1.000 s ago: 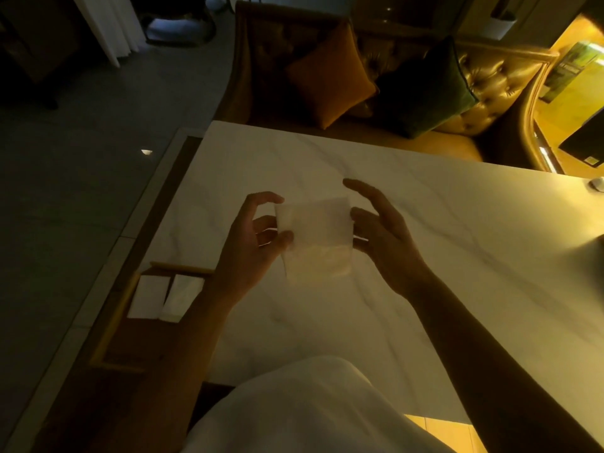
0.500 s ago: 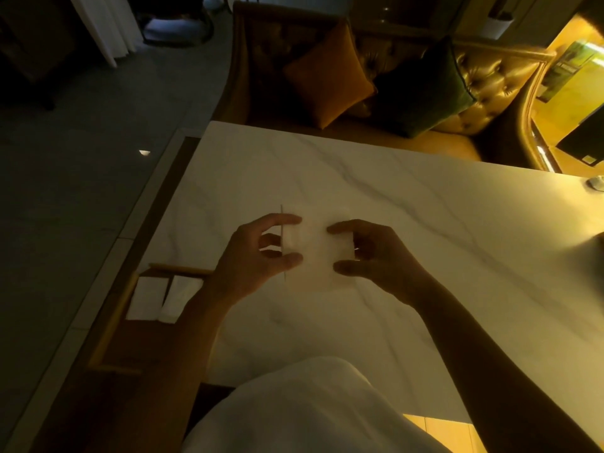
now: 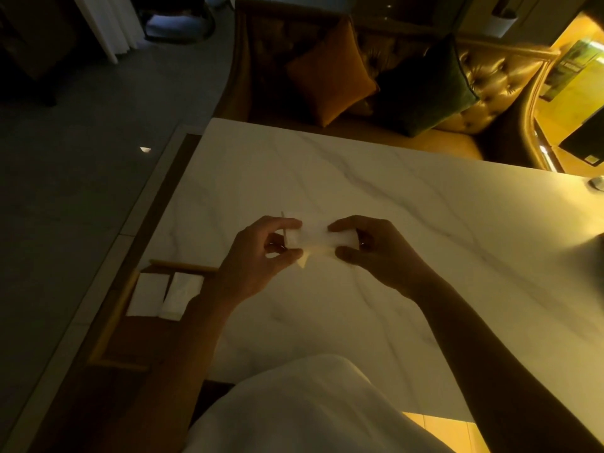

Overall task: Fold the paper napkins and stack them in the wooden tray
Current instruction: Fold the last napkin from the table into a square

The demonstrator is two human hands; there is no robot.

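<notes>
A white paper napkin [image 3: 313, 238], folded into a narrow strip, is held just above the marble table [image 3: 425, 256]. My left hand [image 3: 258, 259] pinches its left end between thumb and fingers. My right hand [image 3: 376, 253] pinches its right end the same way. A small corner of the napkin sticks out below my left thumb. At the lower left, beside the table's edge, the wooden tray [image 3: 111, 322] holds two folded white napkins [image 3: 163, 295] lying side by side at its far end.
A golden tufted sofa [image 3: 490, 83] with an orange cushion [image 3: 330, 80] and a dark green cushion [image 3: 425, 89] stands behind the table. A small round object [image 3: 596, 183] sits at the table's right edge. My white-clothed lap [image 3: 310, 410] fills the bottom.
The napkin was a larger upright sheet between my hands; it has been folded down into a narrow strip. Both hands have closed on its ends and dropped toward the table.
</notes>
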